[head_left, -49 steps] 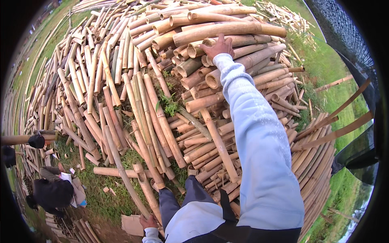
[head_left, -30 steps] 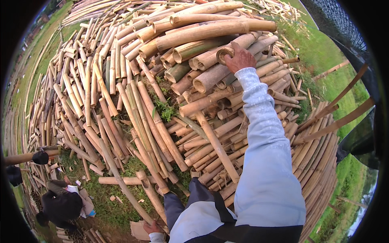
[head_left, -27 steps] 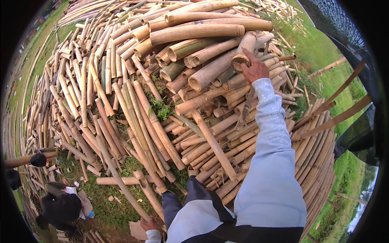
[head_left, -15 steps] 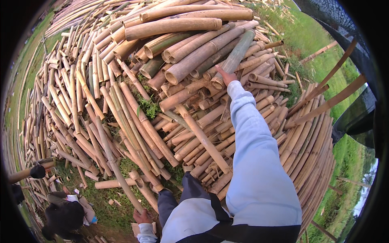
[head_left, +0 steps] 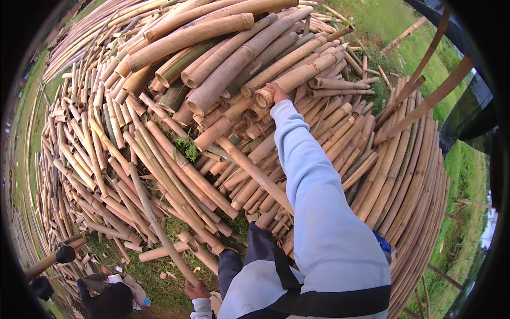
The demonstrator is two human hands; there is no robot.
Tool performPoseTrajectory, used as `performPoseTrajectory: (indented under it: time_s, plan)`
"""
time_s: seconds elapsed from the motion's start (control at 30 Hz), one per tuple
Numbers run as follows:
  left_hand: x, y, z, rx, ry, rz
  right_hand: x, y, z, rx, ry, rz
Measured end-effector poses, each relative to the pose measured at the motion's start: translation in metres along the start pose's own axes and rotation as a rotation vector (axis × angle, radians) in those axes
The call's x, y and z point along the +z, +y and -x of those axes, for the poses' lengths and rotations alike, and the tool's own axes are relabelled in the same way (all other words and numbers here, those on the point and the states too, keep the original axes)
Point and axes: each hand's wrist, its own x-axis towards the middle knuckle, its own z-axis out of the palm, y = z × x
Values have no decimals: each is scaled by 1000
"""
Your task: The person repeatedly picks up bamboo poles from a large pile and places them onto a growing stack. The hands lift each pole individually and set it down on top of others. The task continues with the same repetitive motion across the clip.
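Note:
My right hand (head_left: 277, 94) reaches far forward over the pile, its fingers closed round the near end of a thick tan bamboo pole (head_left: 303, 74). That pole lies on top of other cut poles and points away to the right. Down at the lower left, my left hand (head_left: 197, 290) grips the near end of a long, thin bamboo pole (head_left: 154, 220). This thin pole slants up and away to the left, across the ground and the stacked poles. Thick brownish bamboo poles (head_left: 234, 64) lie just left of my right hand.
Bamboo poles (head_left: 90, 154) spread over the left side, and a long stack (head_left: 404, 181) runs down the right. Slanting posts (head_left: 425, 114) stand at the right. Another person (head_left: 109, 297) is low at the left, near a dark-ended pole (head_left: 48, 263). Grass (head_left: 361, 21) lies beyond.
My right hand has gone from a grey-green pole to the end of a tan one; the grey-green pole no longer shows there. My left hand keeps its thin pole. The whole view has shifted.

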Motion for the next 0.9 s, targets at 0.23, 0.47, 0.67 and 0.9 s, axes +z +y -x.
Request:
performPoseTrajectory:
  time_s: [0.23, 0.47, 0.67, 0.9]
  plan:
    - [11, 20, -7, -63, 10, -73, -92, -13, 131, -59, -225, -352]
    - [9, -21, -41, -131, -16, -180, -177, 28, 285, -152, -188, -76]
    - [10, -27, -34, -127, -8, -220, -191, -9, 261, -158, -126, -113]
    - [2, -20, -34, -142, -47, -185, -212, -303, 17, -593, 161, -300]
